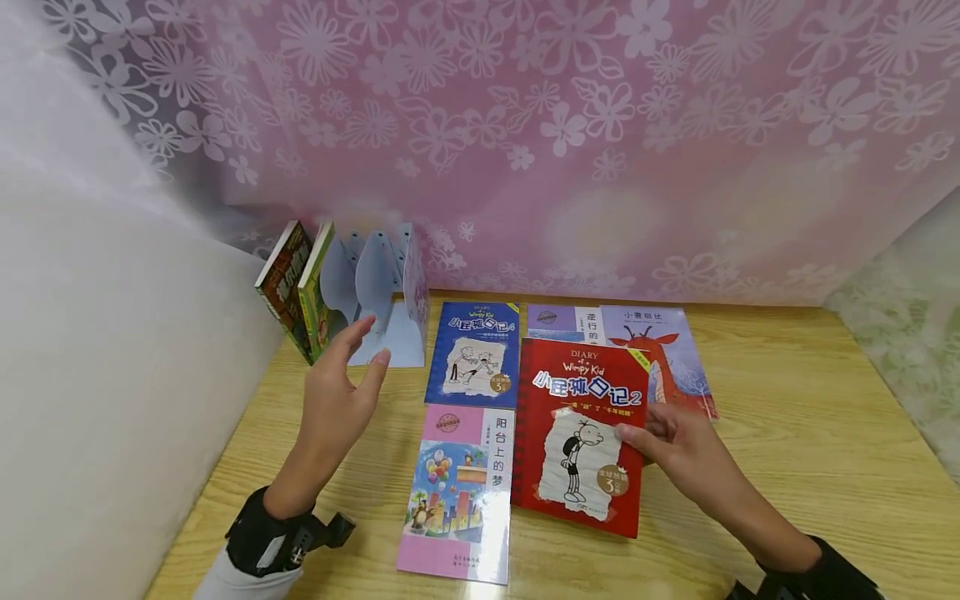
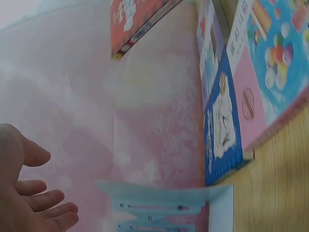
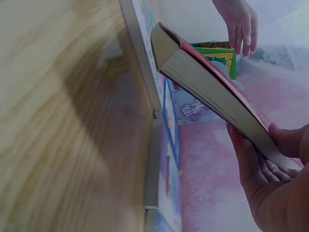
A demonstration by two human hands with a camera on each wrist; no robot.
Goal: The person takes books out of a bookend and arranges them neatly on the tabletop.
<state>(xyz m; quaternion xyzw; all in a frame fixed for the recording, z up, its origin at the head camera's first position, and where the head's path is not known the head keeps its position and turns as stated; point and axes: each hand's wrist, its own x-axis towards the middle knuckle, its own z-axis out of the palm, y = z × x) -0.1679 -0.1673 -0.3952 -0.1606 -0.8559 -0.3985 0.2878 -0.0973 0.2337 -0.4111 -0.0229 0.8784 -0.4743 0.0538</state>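
My right hand (image 1: 686,454) grips a red Diary of a Wimpy Kid book (image 1: 581,437) by its right edge, thumb on the cover and fingers beneath. In the right wrist view the book's page block (image 3: 212,87) tilts above the table. My left hand (image 1: 337,408) is held in the air with loose fingers and nothing in it, in front of a light-blue book rack (image 1: 378,283). Two upright books, a dark one (image 1: 288,283) and a green-and-yellow one (image 1: 317,283), stand at the rack's left side.
A blue Wimpy Kid book (image 1: 474,354) lies flat above a pink book with balloons (image 1: 457,492). Right of them lie a giraffe-covered book (image 1: 675,358) and a lilac book (image 1: 551,317), partly hidden by the red one. A flowered pink curtain (image 1: 525,167) hangs behind the wooden table (image 1: 795,433).
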